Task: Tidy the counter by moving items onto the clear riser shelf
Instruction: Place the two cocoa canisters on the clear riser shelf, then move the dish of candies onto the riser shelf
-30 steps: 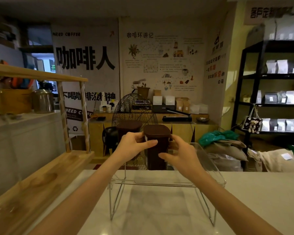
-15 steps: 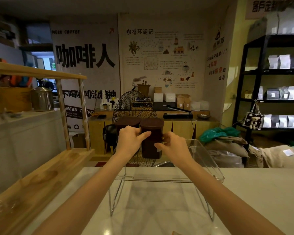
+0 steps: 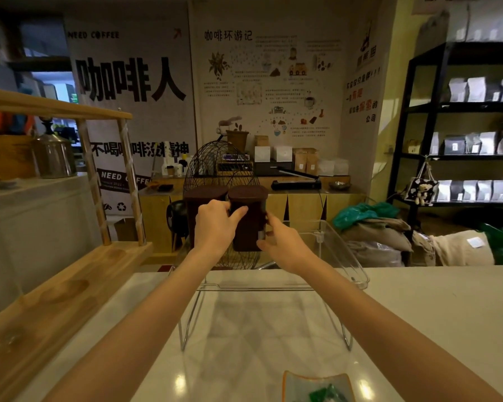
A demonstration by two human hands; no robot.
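2 dark brown canisters (image 3: 249, 219) stand side by side at the far end of 1 clear riser shelf (image 3: 349, 265), touching or nearly so; the left one is mostly hidden behind the left hand. Both have lids on and stand upright. Left hand (image 3: 215, 227) wraps the right canister from its left side, thumb across the front, fingers closed round it. Right hand (image 3: 285, 245) grips the same canister from the right, fingers curled against its wall w/ thumb low near a small pale label. The riser sits on the white counter (image 3: 433, 314) on thin wire legs, its top bare apart from the 2 canisters. 1 small dish (image 3: 317, 385) w/ sth green in it lies on the counter near the bottom edge, well apart from the riser. Left of the counter runs 1 wooden rack (image 3: 55, 288) w/ 2 posts. Behind the canisters, off the counter, stands 1 wire fan guard (image 3: 215, 166), partly blocked by them.
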